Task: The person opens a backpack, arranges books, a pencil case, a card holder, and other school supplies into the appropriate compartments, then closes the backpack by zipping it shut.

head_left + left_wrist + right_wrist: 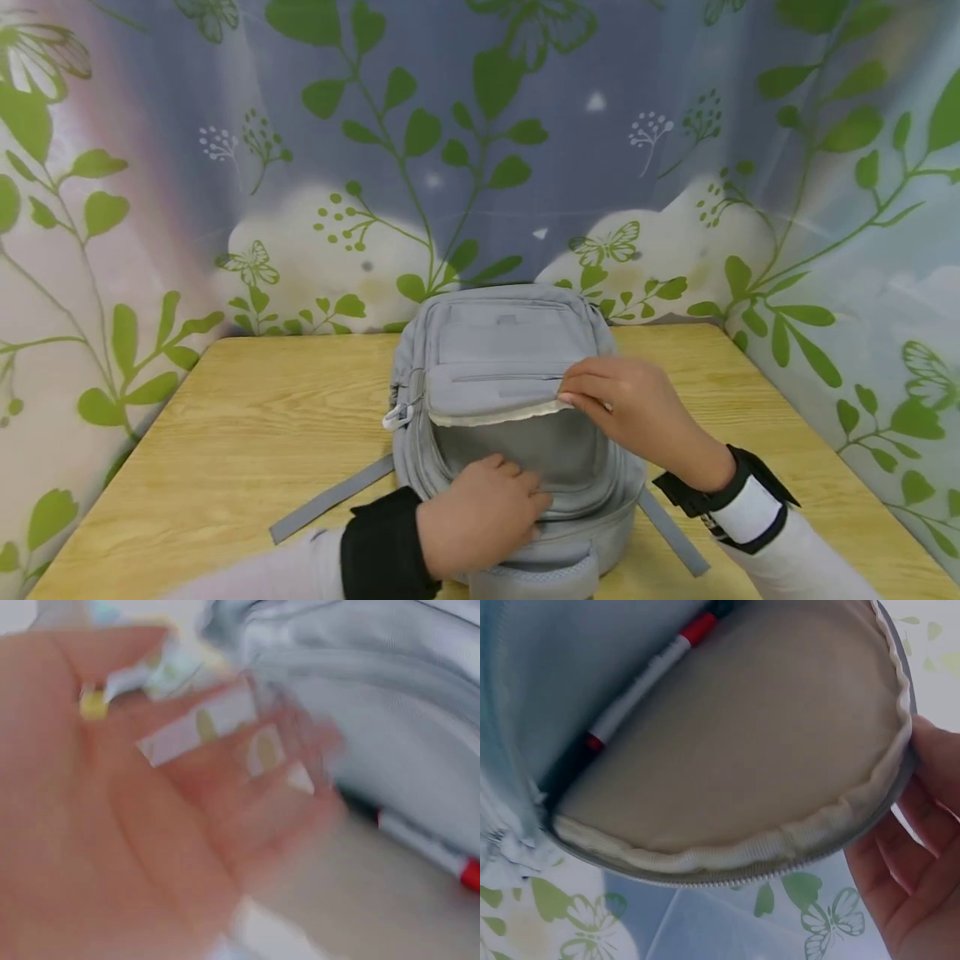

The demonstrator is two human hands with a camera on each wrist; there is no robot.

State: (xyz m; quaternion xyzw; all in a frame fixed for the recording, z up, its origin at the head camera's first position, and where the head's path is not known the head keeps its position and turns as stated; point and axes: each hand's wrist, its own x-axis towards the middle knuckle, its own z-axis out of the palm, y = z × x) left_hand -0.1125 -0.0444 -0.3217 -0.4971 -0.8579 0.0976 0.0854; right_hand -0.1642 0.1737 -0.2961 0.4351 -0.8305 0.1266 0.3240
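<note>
Pinching the lifted front flap (495, 398) of the grey backpack (510, 350) with the right hand (637, 408), cream lining showing in the right wrist view (735, 750). Left hand (480, 517) reaching into the opened pocket, fingers loosely bent, grip on anything impossible to tell. Red-capped marker (641, 682) lying inside the pocket. Backpack flat on the wooden table (247, 417), straps (330, 498) spread beside it.
</note>
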